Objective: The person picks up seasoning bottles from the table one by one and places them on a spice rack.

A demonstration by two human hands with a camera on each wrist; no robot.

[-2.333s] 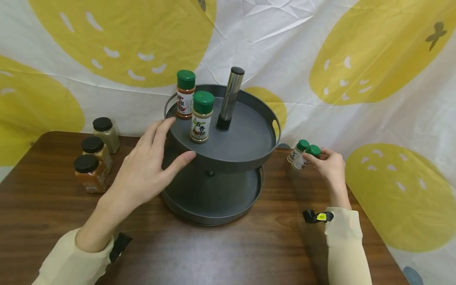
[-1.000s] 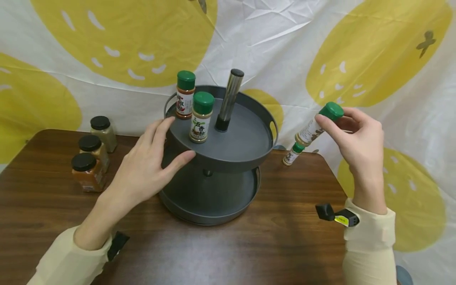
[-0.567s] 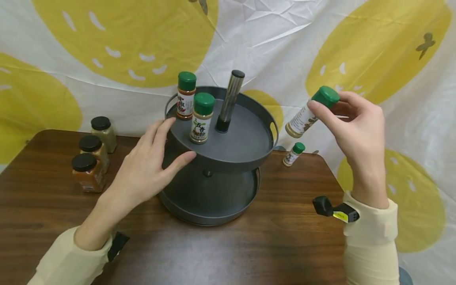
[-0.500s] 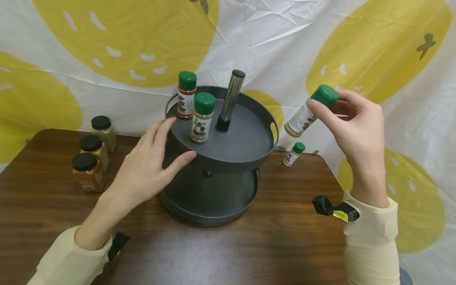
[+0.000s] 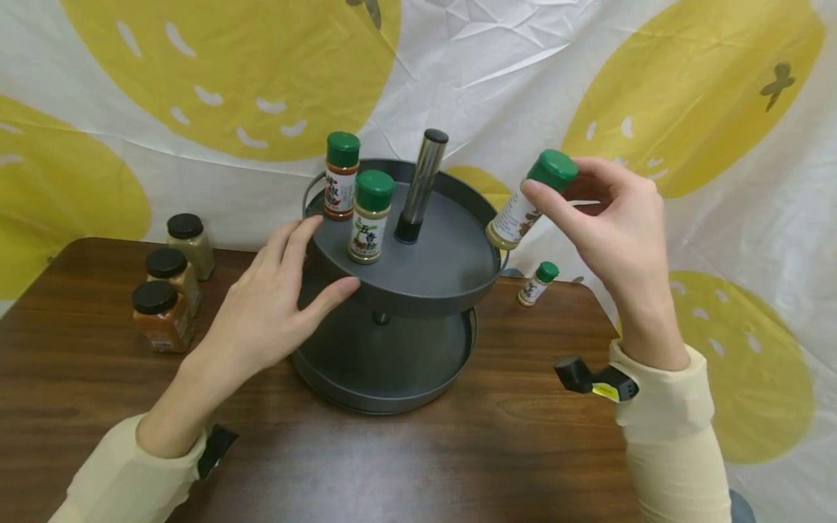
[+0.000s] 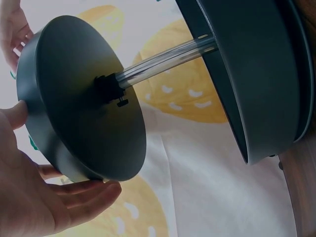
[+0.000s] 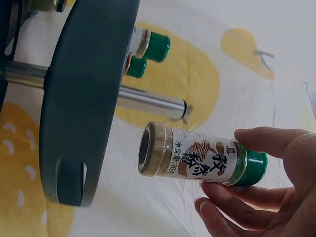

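Spice jar (image 5: 516, 216) held tilted above the right side of the upper tray (image 5: 447, 256), apart from it.
The jar is pinched near its green cap (image 5: 552, 169) by the right hand (image 5: 611, 225), the nearer one; its long axis is slanted, base pointed down and leftward toward the post (image 5: 425, 178). By the left hand (image 5: 271, 301) nothing is gripped: its extended fingers are laid against the tray's opposite side.

Three black-lidded jars (image 5: 168, 263) stand upright in a row at the left of the brown wood-grained tabletop (image 5: 510, 450), the near one with orange contents, the far one greenish. A creased white cloth (image 5: 503, 80), printed with large yellow shapes, hangs beyond the far edge.
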